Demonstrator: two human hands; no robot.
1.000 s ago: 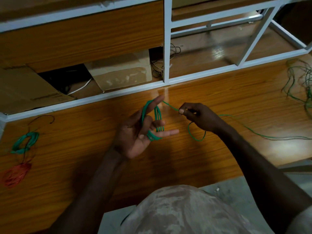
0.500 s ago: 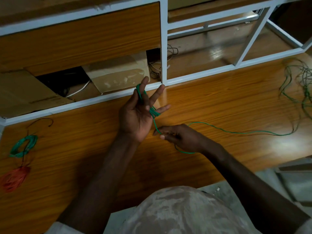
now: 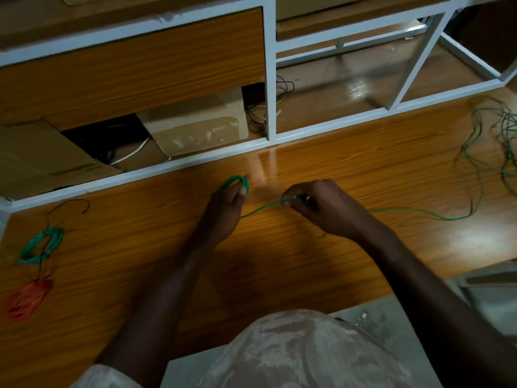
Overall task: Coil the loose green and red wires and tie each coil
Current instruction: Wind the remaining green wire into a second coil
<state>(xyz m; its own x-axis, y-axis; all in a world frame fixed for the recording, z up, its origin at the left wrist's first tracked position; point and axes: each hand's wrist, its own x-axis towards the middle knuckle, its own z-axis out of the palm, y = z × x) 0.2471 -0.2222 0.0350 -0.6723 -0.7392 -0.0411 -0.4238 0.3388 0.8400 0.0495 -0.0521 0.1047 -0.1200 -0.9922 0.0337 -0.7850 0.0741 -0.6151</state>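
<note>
Green wire point(image 3: 263, 209): small loops held in left hand point(image 3: 228, 203) above the wooden table point(image 3: 307, 261); strand pinched by right hand point(image 3: 321, 208), trailing right to loose tangle point(image 3: 500, 135). Far left: finished green coil point(image 3: 42, 245), red coil point(image 3: 25, 299). Behind: white frame point(image 3: 270, 79), cardboard boxes point(image 3: 195, 127).

The tabletop point(image 3: 307, 169) is being seen as orange wood-grain laminate, smooth and glossy, with light being reflected in pale streaks. The frame point(image 3: 270, 79) behind it is being shown as white-painted metal tubing, chipped in places. Matt brown cardboard is being presented by the box point(image 3: 195, 124), with a glossy tape strip. The green wire point(image 3: 263, 209) is being seen as smooth, perhaps plastic-coated, as are the green coil point(image 3: 42, 245) and the red coil point(image 3: 25, 299). The person's garment point(image 3: 307, 351) is being shown as soft, matt patterned cloth.
</note>
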